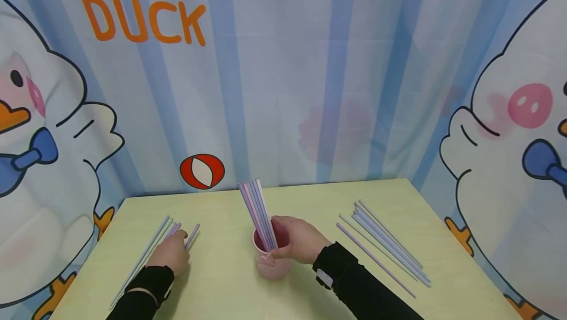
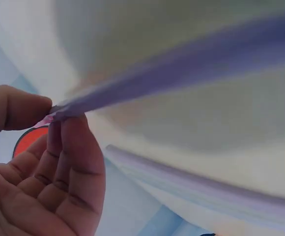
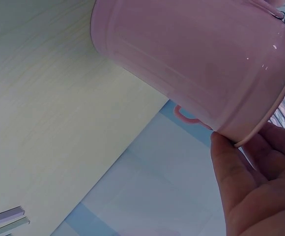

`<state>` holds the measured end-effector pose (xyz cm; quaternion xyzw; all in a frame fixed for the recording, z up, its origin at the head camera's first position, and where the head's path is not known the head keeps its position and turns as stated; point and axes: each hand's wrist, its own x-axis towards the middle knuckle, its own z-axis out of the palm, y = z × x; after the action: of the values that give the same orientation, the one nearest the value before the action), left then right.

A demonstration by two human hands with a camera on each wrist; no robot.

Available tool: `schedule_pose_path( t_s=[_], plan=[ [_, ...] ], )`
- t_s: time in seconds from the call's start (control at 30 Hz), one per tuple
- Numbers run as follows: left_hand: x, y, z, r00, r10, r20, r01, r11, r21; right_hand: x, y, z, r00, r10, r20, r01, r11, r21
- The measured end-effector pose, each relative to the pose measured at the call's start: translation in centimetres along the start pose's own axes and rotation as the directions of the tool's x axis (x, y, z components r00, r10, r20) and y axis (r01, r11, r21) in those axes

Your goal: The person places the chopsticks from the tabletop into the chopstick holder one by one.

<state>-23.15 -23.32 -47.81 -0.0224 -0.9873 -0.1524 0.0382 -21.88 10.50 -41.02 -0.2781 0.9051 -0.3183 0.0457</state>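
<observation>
My left hand [image 1: 170,252], at the left of the table in the head view, pinches the end of a purple straw [image 2: 167,73] between thumb and fingertips. More pale green and purple straws [image 1: 146,261] lie beside and partly under that hand. Near the middle stands a pink cup [image 1: 273,267] with a small loop handle [image 3: 185,117] on its side. Several lilac and white straws [image 1: 258,216] lean leftward out of it. My right hand [image 1: 301,239] grips the cup's rim from the right, the thumb outside and fingers over the edge.
A loose fan of straws [image 1: 390,246] in purple, grey-blue and pale green lies on the right of the pale yellow table [image 1: 226,280]. Behind the table's back edge hangs a blue-striped curtain [image 1: 283,88] printed with ducks.
</observation>
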Motion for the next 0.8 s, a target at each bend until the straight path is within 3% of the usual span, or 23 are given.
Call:
schedule_pose_path(
  t_s=[0.23,0.5,0.67,0.8],
  plan=[
    [0.4,1.3,-3.1,0.999,0.026,-0.034,-0.028,0.998,-0.058,-0.1,-0.2,-0.1,1.000,-0.007,0.002,0.007,1.000,0.005],
    [0.6,3.2,-7.0,0.995,-0.025,-0.095,0.003,0.974,-0.226,0.1,-0.1,0.0,1.000,0.004,0.006,-0.004,1.000,0.001],
    [0.6,5.2,-9.3,0.981,-0.045,-0.188,-0.018,0.947,-0.322,0.1,0.0,0.0,1.000,0.009,0.006,-0.009,1.000,0.004],
    [0.5,6.8,-10.4,0.960,-0.046,-0.278,-0.065,0.924,-0.377,0.0,-0.1,0.0,1.000,0.001,0.003,-0.001,1.000,0.008]
  ],
)
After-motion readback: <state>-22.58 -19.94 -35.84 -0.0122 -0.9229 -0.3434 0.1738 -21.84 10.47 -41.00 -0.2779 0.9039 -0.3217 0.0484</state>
